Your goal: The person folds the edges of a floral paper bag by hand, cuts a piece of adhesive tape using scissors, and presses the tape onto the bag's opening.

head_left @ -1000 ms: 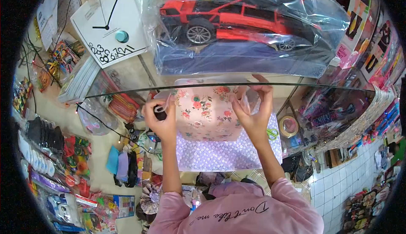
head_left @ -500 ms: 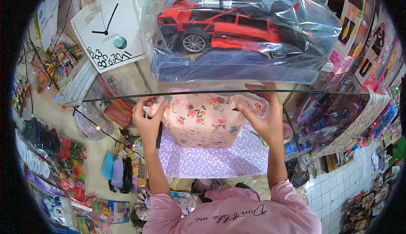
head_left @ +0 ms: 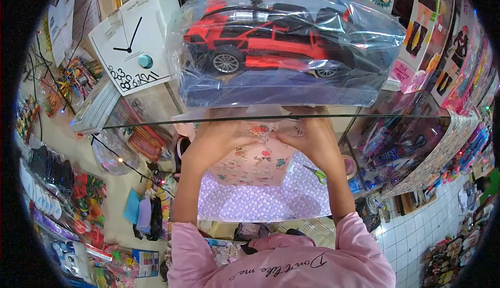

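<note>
A floral pink paper bundle [head_left: 250, 165] stands on a purple flowered cloth [head_left: 234, 204], below the glass edge. My left hand [head_left: 216, 139] lies over its upper left side, thumb pointing inward across the front and fingers curled over the far side. On the upper right, my right hand [head_left: 310, 139] grips it the same way, its thumb near the middle of the paper. The far fingertips of both hands are partly hidden under the glass edge and the toy car package. Green-handled scissors [head_left: 316, 174] lie on the cloth beside my right wrist.
Above the glass edge [head_left: 260, 117] sits a plastic-wrapped red toy car [head_left: 276, 43], with a white clock [head_left: 135, 43] to its left. A tape roll [head_left: 350, 166] is right of my right forearm. Hanging goods [head_left: 47, 168] fill the left side; a glass case [head_left: 396, 142] stands right.
Both hands have moved inward from the paper's outer corners over its top, with thumbs closer together. The paper's upper part is now more covered, and the scissors show more fully.
</note>
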### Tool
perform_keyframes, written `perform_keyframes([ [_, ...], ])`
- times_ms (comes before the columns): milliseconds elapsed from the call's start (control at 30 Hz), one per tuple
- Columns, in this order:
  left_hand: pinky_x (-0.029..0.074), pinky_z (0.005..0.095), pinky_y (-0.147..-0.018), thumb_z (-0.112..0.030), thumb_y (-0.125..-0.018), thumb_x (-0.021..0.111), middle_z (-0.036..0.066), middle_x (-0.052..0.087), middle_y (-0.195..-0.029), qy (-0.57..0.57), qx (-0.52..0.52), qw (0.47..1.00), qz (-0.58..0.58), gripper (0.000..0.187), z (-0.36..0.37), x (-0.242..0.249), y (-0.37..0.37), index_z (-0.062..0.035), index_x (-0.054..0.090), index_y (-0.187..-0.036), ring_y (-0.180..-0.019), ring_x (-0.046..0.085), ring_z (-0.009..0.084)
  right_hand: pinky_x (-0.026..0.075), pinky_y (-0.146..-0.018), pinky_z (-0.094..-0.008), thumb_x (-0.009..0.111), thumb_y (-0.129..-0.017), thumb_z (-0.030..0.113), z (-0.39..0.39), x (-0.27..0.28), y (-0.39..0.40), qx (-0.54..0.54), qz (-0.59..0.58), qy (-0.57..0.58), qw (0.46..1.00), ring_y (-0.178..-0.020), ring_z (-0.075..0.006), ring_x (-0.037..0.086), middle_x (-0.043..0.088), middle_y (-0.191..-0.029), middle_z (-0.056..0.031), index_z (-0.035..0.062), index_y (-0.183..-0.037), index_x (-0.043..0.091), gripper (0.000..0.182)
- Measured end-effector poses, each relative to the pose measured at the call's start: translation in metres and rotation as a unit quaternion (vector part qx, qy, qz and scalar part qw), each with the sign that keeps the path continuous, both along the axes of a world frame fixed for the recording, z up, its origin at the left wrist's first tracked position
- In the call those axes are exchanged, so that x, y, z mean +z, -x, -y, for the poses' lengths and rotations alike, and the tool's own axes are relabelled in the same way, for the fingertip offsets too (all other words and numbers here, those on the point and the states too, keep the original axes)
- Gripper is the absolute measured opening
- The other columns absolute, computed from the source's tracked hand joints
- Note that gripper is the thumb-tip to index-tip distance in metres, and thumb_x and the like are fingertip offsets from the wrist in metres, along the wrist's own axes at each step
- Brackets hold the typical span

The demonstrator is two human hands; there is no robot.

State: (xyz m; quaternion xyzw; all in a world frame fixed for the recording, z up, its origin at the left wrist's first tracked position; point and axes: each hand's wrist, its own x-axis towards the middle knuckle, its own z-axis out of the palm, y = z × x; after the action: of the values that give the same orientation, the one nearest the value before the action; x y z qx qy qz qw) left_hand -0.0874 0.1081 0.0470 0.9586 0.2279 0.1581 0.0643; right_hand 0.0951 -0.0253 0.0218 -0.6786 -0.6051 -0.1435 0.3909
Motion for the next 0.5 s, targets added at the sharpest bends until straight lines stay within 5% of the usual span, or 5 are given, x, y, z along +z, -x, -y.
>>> perform_keyframes([
  [167,0.037,0.035,-0.1,-0.06,-0.081,0.057,0.009,0.055,-0.131,0.282,-0.067,0.956,-0.04,0.06,-0.03,-0.006,-0.013,-0.0167,0.061,-0.122,-0.117,0.052,0.0268,0.046,-0.075,-0.0388,0.08,-0.068,0.026,0.001,0.004,-0.003,-0.024,-0.033,-0.001,0.999,-0.085,-0.0314,0.061,0.066,-0.087,-0.0146,0.002,-0.087,0.069,0.032],
  [233,0.038,0.034,-0.099,-0.054,-0.084,0.058,0.009,0.06,-0.123,0.172,-0.112,0.979,0.016,0.052,-0.038,-0.016,-0.017,-0.016,0.063,-0.119,-0.114,0.054,0.0268,0.047,-0.068,-0.0384,0.08,-0.069,0.024,-0.002,0.001,-0.006,-0.025,-0.045,-0.01,0.999,-0.075,-0.0297,0.061,0.066,-0.081,-0.0142,0.0016,-0.081,0.068,0.028],
  [333,0.04,0.0346,-0.097,-0.05,-0.086,0.058,0.008,0.063,-0.118,0.205,-0.135,0.967,0.066,0.047,-0.046,-0.022,-0.031,-0.0144,0.065,-0.116,-0.111,0.056,0.0269,0.047,-0.063,-0.0368,0.079,-0.071,0.022,-0.005,0.001,-0.006,0.004,0.033,-0.079,0.996,-0.067,-0.029,0.061,0.066,-0.076,-0.0147,0.0013,-0.078,0.067,0.025],
  [433,0.041,0.036,-0.095,-0.05,-0.086,0.058,0.009,0.063,-0.117,0.093,-0.097,0.988,0.078,0.047,-0.042,-0.028,-0.032,-0.012,0.066,-0.112,-0.109,0.057,0.0273,0.047,-0.058,-0.0343,0.078,-0.072,0.021,-0.006,0.0,0.002,-0.012,-0.046,-0.056,0.997,-0.061,-0.0284,0.061,0.066,-0.072,-0.0132,0.0006,-0.079,0.067,0.024],
  [500,0.042,0.0366,-0.094,-0.051,-0.087,0.057,0.01,0.064,-0.115,0.029,-0.076,0.993,0.09,0.048,-0.037,-0.027,-0.031,-0.0106,0.067,-0.11,-0.108,0.058,0.0277,0.048,-0.067,-0.0387,0.075,-0.074,0.021,-0.005,-0.002,0.015,-0.014,-0.123,-0.028,0.992,-0.07,-0.0322,0.063,0.066,-0.073,-0.0131,0.0023,-0.079,0.068,0.02],
])
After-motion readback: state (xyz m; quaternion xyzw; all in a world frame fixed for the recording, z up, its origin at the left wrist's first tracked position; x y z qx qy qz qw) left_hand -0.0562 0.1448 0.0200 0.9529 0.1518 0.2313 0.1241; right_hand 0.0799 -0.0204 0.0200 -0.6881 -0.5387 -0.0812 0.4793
